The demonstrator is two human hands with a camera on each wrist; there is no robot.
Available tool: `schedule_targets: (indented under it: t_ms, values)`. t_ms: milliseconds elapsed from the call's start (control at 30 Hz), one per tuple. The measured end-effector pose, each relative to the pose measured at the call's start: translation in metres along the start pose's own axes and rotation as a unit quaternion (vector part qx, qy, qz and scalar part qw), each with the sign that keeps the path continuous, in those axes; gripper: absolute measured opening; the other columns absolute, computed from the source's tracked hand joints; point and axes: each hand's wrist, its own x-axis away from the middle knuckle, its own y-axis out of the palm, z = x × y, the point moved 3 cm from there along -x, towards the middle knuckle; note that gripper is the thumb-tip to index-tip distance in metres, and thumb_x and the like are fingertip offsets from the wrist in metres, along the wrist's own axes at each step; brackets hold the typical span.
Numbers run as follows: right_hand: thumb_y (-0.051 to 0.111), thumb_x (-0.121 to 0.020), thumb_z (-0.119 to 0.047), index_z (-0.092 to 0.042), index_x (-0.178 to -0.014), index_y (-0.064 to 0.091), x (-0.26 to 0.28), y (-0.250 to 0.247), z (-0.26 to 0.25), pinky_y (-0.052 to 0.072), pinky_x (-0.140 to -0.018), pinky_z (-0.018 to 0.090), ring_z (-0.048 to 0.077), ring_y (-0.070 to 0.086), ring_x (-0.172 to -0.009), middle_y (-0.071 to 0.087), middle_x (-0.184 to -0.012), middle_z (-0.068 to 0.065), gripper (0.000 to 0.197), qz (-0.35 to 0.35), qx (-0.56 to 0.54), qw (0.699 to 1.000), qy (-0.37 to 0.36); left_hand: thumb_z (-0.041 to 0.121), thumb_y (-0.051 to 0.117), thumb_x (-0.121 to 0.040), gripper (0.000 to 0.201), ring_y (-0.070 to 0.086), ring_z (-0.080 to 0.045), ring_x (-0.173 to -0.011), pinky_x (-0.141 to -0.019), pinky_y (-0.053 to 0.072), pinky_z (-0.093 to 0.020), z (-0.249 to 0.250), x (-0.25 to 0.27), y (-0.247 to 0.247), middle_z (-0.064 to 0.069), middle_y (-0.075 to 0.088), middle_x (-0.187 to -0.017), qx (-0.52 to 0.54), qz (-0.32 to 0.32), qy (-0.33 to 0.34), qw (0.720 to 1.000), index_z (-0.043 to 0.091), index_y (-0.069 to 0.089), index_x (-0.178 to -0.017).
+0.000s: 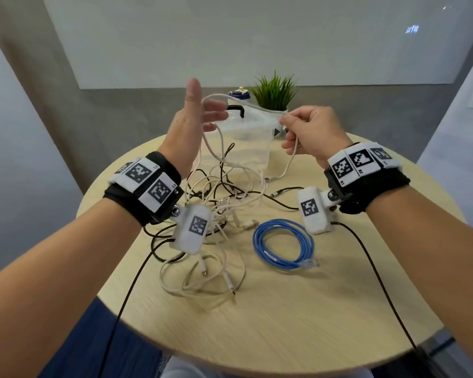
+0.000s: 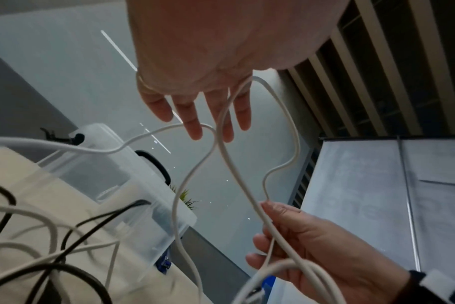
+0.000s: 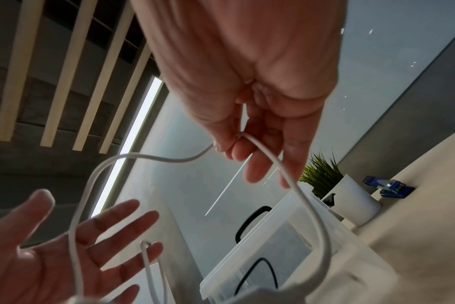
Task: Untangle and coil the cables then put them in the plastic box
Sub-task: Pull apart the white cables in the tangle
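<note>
My left hand [image 1: 194, 115] is raised above the table, flat with fingers straight, and a white cable [image 1: 246, 103] loops over its fingers [image 2: 192, 111]. My right hand [image 1: 306, 132] pinches that white cable [image 3: 270, 156] between thumb and fingers at the same height. The cable runs down into a tangle of white and black cables [image 1: 219, 203] on the round table. A coiled blue cable [image 1: 283, 242] lies apart at the right. The clear plastic box [image 1: 246, 143] stands open behind the tangle, with a black cable [image 3: 257, 273] inside it.
A potted green plant [image 1: 275, 91] and a blue-and-white tape dispenser [image 1: 239, 94] stand behind the box at the table's far edge [image 1: 372, 148]. Black leads from the wrist cameras [image 1: 372, 268] trail over the front of the wooden top.
</note>
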Motion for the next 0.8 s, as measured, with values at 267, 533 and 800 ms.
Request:
schedule_targets:
  t_ms: [267,533,800]
  values:
    - [0.062,-0.092,-0.024,-0.018,-0.091,0.068,0.003,-0.003,-0.003,0.058,-0.059,0.033,0.013,0.054,-0.055,0.057,-0.065,0.000,0.009,0.020,0.039,0.999,-0.018,0.050,0.057,-0.079,0.053,0.040,-0.018,-0.122,-0.100,0.027,-0.035,0.005,0.003,-0.001,0.003,0.048,-0.129,-0.358,0.041,0.037,0.932,0.030,0.045,-0.127]
    - [0.065,-0.090,-0.026,-0.015,-0.097,0.070,0.012,0.014,-0.017,0.053,-0.055,0.028,0.013,0.052,-0.053,0.056,-0.067,0.001,0.014,-0.022,0.041,0.997,-0.066,0.040,0.047,-0.096,0.051,0.049,-0.021,-0.120,-0.101,0.034,-0.031,0.006,0.015,0.036,-0.002,0.057,-0.129,-0.414,-0.125,0.089,0.897,0.021,0.037,-0.142]
    - [0.065,-0.090,-0.030,-0.015,-0.084,0.067,0.017,0.016,-0.012,0.052,-0.054,0.029,0.008,0.046,-0.043,0.050,-0.058,-0.002,0.016,-0.069,0.020,0.995,-0.071,0.018,0.038,-0.100,0.023,0.058,-0.010,-0.057,-0.042,0.037,-0.007,-0.006,0.004,0.028,0.000,0.056,-0.074,-0.256,-0.069,0.013,0.964,0.012,0.060,-0.105]
